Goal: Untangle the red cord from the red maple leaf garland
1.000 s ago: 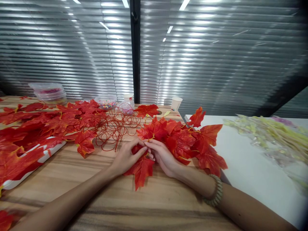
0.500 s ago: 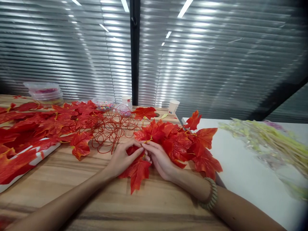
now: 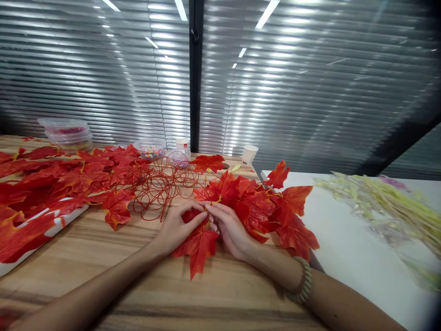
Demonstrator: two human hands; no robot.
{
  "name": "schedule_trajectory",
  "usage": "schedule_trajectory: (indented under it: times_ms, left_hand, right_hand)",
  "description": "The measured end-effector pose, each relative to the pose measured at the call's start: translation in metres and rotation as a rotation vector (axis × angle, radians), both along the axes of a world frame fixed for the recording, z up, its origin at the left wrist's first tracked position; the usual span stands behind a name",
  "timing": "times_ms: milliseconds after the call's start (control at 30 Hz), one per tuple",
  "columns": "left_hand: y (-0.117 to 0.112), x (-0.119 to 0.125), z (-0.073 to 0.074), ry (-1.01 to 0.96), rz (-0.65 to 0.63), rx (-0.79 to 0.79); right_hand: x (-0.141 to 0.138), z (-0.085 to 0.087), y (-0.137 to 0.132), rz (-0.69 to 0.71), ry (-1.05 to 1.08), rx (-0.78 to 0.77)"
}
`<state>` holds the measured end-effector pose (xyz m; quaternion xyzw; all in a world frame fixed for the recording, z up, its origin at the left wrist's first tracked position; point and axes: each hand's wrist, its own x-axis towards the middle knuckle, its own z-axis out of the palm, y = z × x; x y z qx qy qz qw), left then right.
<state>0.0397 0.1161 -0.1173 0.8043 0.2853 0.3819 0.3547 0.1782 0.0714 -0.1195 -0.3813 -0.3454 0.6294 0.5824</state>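
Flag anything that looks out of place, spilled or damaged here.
The red cord stands out: it lies in a loose, tangled-looking heap on the wooden table, beyond the left hand, rather than neatly wound. No spill or obvious damage shows.

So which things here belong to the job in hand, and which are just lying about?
In use, it seems:
left hand, right hand
red leaf between them
leaf cluster
red cord, possibly

Apparently just lying about:
stacked tubs
paper cups
yellow bundle on white table

Leaves [image 3: 257, 207] glossy, perhaps coated cloth; table [image 3: 165, 294] smooth wood; tubs [image 3: 68, 137] plastic.
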Motion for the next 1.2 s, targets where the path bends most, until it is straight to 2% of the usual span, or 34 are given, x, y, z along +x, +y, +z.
schedule_trajectory:
  times_ms: [467,1200]
  left_hand:
    - [0.0008,-0.0002,-0.0001,-0.009,0.037,-0.052]
    - [0.0031,-0.0004,-0.0025,0.024,-0.02,-0.059]
  right_hand:
    - [-0.0006,0.0007,0.0003,-0.015,0.016,0.01]
    - [0.0004,-0.0046,0.0021,-0.009,0.017,-0.009]
